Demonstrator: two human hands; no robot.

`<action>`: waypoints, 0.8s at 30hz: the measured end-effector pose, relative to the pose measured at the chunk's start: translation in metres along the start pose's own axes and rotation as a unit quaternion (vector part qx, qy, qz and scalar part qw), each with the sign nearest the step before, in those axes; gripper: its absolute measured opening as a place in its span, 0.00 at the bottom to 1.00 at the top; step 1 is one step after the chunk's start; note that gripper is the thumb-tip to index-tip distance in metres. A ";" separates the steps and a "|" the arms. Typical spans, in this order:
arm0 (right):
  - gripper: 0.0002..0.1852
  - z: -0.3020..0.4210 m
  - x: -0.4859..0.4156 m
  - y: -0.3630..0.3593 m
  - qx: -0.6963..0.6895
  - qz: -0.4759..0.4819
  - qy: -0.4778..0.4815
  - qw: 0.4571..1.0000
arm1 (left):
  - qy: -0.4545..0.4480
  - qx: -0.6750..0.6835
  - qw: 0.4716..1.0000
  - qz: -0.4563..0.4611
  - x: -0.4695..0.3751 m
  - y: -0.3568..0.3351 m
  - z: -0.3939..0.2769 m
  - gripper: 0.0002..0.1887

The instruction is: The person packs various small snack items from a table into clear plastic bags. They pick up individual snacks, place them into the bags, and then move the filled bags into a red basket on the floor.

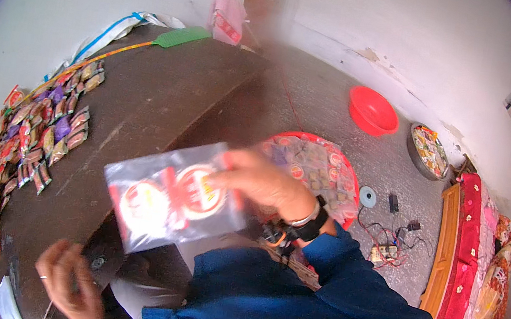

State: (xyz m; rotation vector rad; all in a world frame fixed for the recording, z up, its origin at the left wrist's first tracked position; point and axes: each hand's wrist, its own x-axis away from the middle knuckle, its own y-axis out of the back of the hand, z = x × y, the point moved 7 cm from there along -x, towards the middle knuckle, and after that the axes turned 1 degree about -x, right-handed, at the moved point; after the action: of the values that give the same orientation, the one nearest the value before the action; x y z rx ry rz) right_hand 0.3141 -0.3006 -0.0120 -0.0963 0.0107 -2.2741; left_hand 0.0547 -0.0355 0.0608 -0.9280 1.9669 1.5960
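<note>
My right hand [266, 183], blurred by motion, grips the right end of a clear plastic packet [153, 179] with red and white printed patterns. The packet hangs tilted over the near edge of a dark brown table [173, 78]. My left hand [71, 280] is low at the left by the table's edge, fingers parted and slightly curled, with nothing seen in it. Many small filled packets [37, 127] lie heaped along the table's far left side. Beyond my right hand, a round red tub [356, 184] on the floor holds more flat printed packets.
A green fly swatter [182, 37] lies at the table's back. On the floor are a red basin [374, 112], a metal bowl of packets [429, 153], tangled cables and a power strip [383, 253]. A bed with a wooden side [441, 247] stands at the right.
</note>
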 end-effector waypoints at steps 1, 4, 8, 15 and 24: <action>0.20 0.002 0.014 0.023 0.024 -0.040 -0.022 0.999 | 0.021 -0.006 1.000 -0.008 -0.002 0.007 0.020 0.12; 0.17 -0.042 0.048 0.121 0.014 -0.187 -0.045 0.981 | 0.039 -0.025 0.999 -0.015 -0.001 0.021 0.084 0.12; 0.17 -0.066 0.102 0.196 -0.150 -0.296 0.015 0.943 | 0.132 -0.008 0.991 -0.002 0.013 0.022 0.138 0.13; 0.12 -0.249 0.240 0.329 -0.203 -0.584 -0.060 0.784 | 0.218 0.084 0.972 0.017 0.031 0.002 0.180 0.14; 0.12 -0.367 0.343 0.318 0.390 -0.410 -0.328 0.756 | 0.218 0.062 0.972 0.063 0.030 -0.003 0.173 0.15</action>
State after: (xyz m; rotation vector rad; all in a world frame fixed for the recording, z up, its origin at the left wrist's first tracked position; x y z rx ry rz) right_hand 0.3076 -0.7766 -0.3680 -0.5292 -1.6232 -2.7290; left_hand 0.0232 0.1247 -0.0031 -1.2020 2.4345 1.3987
